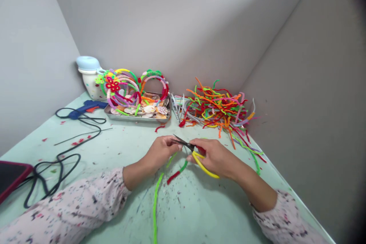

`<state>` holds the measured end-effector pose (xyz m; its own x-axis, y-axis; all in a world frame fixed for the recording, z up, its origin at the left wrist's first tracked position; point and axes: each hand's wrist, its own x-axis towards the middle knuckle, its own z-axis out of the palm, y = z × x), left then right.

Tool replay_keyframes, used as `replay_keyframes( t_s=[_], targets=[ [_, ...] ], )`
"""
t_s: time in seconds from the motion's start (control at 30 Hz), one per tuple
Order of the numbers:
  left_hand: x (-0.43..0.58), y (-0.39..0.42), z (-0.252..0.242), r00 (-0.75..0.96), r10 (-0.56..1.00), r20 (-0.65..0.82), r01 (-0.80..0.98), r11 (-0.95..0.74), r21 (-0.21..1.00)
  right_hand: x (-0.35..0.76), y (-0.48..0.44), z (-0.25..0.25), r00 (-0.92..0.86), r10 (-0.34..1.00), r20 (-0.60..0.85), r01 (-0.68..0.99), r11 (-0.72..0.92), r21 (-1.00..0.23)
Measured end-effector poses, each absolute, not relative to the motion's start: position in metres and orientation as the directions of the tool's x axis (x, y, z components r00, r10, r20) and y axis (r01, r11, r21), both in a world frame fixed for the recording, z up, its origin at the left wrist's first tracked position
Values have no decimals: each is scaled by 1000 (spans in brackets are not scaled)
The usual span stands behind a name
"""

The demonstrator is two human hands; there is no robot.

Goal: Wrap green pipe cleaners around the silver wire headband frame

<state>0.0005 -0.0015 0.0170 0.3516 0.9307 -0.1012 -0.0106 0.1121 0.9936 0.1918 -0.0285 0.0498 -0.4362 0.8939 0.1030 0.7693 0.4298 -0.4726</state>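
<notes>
From the head camera, both forearms reach in from the lower corners and converge over a pale green table (126,143), wrists slightly bent, in printed sleeves (91,202) gathered at the cuffs. The left hand (158,154) is narrowed to a pinch, thumb against curled fingers, around the upper end of a bright green fuzzy stem (155,204) that trails down to the bottom edge. The right hand (215,156) is closed around scissors (192,147), their dark metal blades slightly parted and pointing at the left fingertips, a smooth yellow handle loop curving below the palm. Between the hands hangs a short, plush strip (177,174), green above and red at its end; which fingers hold it I cannot tell. Behind, a shiny rectangular metal tray (134,119) carries smooth, fan-shaped shells (149,109) and rounded headbands (165,89) covered in fuzzy fibre, one bearing a looped red flower (112,84). To its right lies a tangled, bristly heap of coloured stems (219,106). At left stand a white cup (93,82) with a pale blue lid, a blue glue gun (84,109), a looping black cord (61,155) and a red-edged device (11,177).
</notes>
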Motion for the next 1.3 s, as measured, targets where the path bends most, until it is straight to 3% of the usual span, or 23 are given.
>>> replay_keyframes(
  t_s=[0.17, 0.3, 0.47, 0.6, 0.8, 1.3],
  targets=[
    [0, 0, 15, 314, 936, -158, -4, 167, 986, 202, -20, 50, -348, 932, 101, 830, 357, -428],
    [-2, 2, 12, 307, 935, -174, -8, 185, 983, 227, -6, 46, -155, 988, 27, 958, 157, -242],
    [-3, 2, 13, 312, 939, -143, -68, 172, 983, 252, 5, 38, -113, 992, -62, 987, 104, -122],
    [-4, 3, 17, 271, 955, -118, -133, 159, 978, 257, 5, 32, -112, 982, -151, 988, 94, -121],
    [-6, 10, 14, 214, 977, -14, -211, 60, 976, 258, 8, 25, -112, 981, -156, 991, 98, -93],
    [-8, 16, 10, 163, 987, -11, -196, 43, 980, 259, 10, 15, -110, 980, -167, 993, 115, 22]
  ],
)
